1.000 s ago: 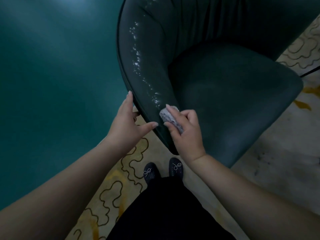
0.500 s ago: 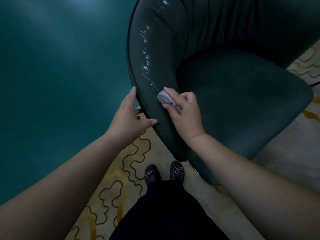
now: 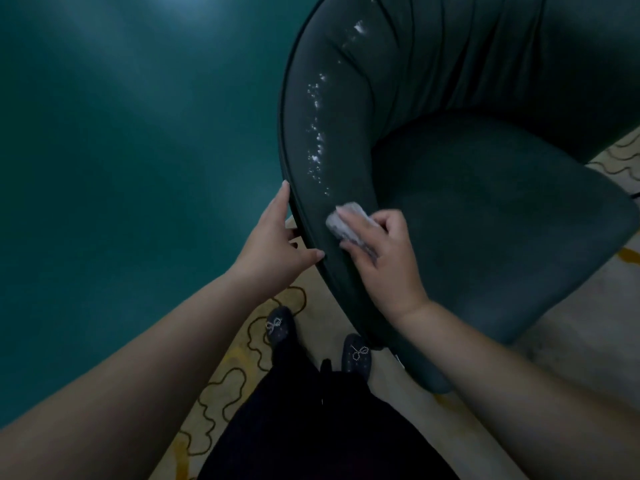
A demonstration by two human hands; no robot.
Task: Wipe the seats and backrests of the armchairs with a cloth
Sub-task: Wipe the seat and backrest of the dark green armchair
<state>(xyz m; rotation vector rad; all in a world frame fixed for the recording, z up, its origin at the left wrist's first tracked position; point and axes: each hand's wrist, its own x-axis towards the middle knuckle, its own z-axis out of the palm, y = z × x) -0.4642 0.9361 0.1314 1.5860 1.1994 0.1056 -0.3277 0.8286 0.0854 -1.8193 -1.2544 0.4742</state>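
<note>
A dark green armchair (image 3: 485, 209) fills the upper right, its curved backrest rim running down toward me. White specks dot the inner face of the backrest's left side. My right hand (image 3: 384, 261) holds a small pale grey cloth (image 3: 341, 223) and presses it on the backrest just below the specks. My left hand (image 3: 277, 244) holds the outer rim of the backrest, fingers along the back and thumb on the inner face, close beside the cloth.
A teal wall (image 3: 121, 150) fills the left. Beige carpet with dark and yellow squiggles (image 3: 242, 375) lies underfoot. My two dark shoes (image 3: 280, 327) stand right at the chair's edge. More carpet (image 3: 571, 341) shows to the right of the seat.
My right hand has slid the cloth up the backrest's inner face toward the specks. My left hand kept its hold on the rim. The view shifted, bringing the chair lower and closer.
</note>
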